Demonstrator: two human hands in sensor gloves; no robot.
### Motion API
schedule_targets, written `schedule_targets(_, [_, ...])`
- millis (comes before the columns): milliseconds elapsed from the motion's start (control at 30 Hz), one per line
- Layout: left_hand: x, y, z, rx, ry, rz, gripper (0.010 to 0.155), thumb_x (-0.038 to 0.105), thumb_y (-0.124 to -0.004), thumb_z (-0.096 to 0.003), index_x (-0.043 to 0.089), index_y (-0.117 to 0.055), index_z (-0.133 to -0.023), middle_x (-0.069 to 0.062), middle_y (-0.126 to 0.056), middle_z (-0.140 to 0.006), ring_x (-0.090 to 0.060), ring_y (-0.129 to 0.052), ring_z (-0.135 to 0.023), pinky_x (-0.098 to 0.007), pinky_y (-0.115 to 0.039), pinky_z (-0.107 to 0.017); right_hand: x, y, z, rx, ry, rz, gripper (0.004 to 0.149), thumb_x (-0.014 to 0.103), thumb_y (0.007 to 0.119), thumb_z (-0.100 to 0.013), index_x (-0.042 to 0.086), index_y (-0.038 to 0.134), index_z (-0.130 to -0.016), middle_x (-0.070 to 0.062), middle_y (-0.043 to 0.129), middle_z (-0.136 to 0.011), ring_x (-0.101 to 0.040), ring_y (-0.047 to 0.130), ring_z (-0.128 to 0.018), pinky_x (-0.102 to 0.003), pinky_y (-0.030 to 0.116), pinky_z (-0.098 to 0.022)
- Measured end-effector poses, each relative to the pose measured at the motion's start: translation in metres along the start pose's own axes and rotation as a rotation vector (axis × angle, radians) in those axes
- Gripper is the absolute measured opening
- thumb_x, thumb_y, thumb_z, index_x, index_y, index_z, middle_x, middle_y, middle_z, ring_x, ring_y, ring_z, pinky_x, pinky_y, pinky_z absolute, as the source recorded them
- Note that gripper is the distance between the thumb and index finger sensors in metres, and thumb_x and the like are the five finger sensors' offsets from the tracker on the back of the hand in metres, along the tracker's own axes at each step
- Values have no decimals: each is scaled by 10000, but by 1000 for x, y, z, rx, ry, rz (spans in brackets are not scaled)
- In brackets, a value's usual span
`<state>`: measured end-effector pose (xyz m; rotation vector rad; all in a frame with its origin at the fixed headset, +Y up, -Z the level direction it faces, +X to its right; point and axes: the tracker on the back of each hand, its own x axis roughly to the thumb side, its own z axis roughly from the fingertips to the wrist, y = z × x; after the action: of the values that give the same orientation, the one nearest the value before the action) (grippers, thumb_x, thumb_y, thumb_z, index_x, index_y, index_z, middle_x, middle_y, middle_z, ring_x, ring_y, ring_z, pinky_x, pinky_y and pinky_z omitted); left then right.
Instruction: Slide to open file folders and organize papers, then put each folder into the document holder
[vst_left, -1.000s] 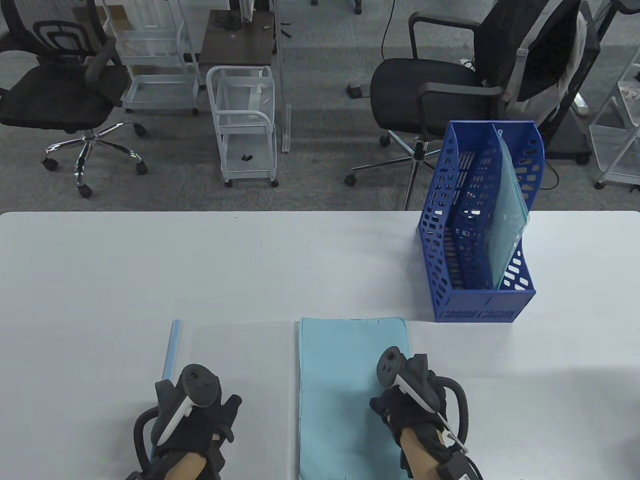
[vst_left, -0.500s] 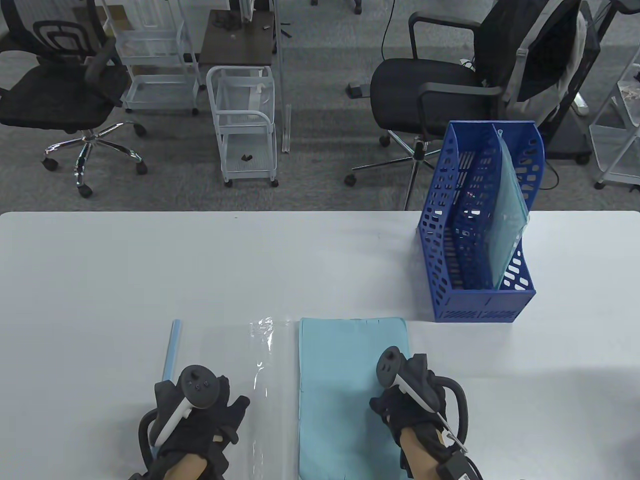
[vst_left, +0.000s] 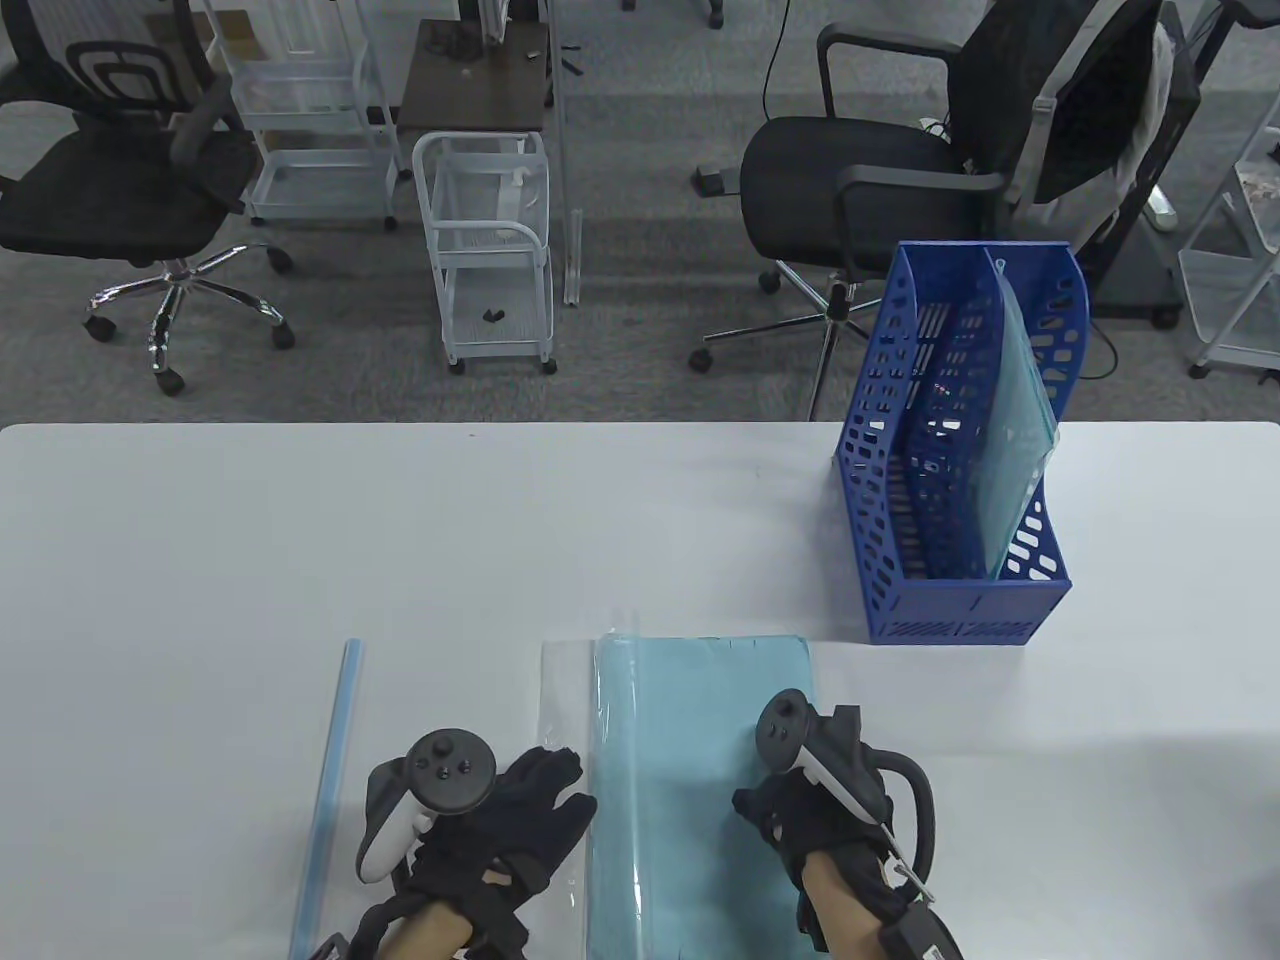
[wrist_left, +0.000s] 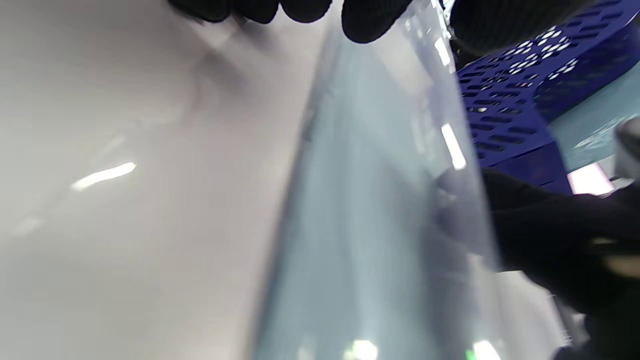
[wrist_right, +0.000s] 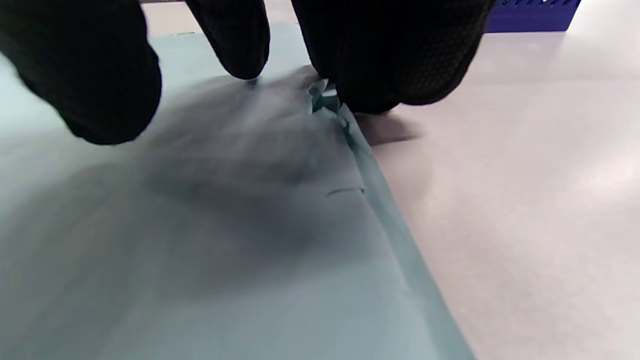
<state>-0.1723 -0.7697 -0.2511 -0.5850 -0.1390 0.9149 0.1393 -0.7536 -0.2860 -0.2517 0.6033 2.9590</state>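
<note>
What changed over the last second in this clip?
The left hand moved right, folding the clear cover from flat on the table up over the blue papers. The right hand stayed pressing the papers; the slide bar and blue holder stayed put.

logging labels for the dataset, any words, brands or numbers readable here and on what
None can be read in any view.
Blue holder: raised marks on its front base, too small to read.
Folder in the holder: no print visible.
Teal sheet under the right hand: blank, only small slits along its edge.
Clear cover by the left hand: only glare.
Trackers: buttons, no legible marking.
</note>
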Motion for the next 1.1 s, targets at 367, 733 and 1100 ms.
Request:
schedule_targets(367, [13,-4,-24,-231,-500,517,629,537,-753,-490,300,-686,-1069,15,-654,-1181,-300,-680,-1128,-632,-547,-792,-30,-3,-7,34,-79,-464,736,597,812,-423,305,563,-1051,-134,653,-1087,-327,843,-807,-481,781,-602])
schedule_targets(733, [13,-6,-14,220,321,-484,796,602,-777,-469,182,-553,-1107,-49,-382,-1231,-364,-394,-1155,-567,-460,-822,-44,3,-13,106,-75,-754,641,552,682,-476,226,625,-1025,-155,767,-1013,-339,907,-778,-512,805,-585])
schedule_targets(1100, [1,5,-16,291,177,28,682,462,-884,-429,169,-675,-1009,-58,-549,-1163,-324,-544,-1089,-498,-551,-792,-43,4,-13,117,-85,-790,704,611,707,-455,207,620,-1025,-158,781,-1000,-336,918,-766,-505,815,-573])
